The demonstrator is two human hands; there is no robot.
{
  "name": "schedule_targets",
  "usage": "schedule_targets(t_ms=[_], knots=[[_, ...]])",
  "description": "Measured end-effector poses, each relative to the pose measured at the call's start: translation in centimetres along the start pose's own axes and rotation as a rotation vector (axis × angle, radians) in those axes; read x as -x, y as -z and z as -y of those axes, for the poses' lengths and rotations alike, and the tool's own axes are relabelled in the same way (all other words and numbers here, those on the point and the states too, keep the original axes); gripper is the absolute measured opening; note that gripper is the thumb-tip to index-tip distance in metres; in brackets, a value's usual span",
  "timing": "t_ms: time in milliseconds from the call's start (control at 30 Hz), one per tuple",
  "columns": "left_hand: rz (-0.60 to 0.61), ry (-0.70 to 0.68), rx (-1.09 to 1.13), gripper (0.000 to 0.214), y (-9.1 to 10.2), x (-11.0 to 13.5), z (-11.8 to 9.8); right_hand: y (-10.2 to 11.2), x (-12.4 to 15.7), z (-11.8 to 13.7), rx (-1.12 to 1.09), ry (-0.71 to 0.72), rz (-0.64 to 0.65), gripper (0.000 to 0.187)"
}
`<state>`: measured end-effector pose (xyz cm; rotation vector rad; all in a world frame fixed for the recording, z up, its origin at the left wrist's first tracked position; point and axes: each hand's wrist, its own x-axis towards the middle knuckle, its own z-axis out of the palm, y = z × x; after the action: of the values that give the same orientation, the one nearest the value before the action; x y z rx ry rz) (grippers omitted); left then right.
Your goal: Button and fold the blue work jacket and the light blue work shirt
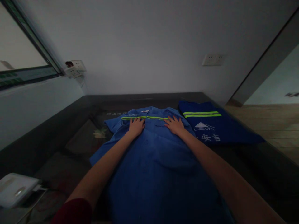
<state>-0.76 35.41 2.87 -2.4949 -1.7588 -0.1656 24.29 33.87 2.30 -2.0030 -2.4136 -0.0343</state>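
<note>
A blue work shirt point(154, 155) with a yellow-green reflective stripe lies spread face up on a dark table point(74, 146). My left hand point(136, 126) rests flat on the shirt's chest just below the stripe, fingers stretched out. My right hand point(174, 125) lies flat on the other side of the chest, fingers spread and empty. Both forearms reach across the shirt's lower part.
A folded darker blue garment point(210, 127) with a reflective stripe and white print lies to the right of the shirt. A white device point(14, 189) with a cable sits at the near left. Wall sockets point(74, 69) hang at the left corner; wooden floor lies to the right.
</note>
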Motion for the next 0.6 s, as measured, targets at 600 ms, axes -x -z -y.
schedule_targets(t_ms=[600], knots=[[0.026, -0.285, 0.049, 0.048, -0.1, 14.1, 1.1, -0.6, 11.7, 5.2, -0.241, 0.565, -0.026, 0.051]])
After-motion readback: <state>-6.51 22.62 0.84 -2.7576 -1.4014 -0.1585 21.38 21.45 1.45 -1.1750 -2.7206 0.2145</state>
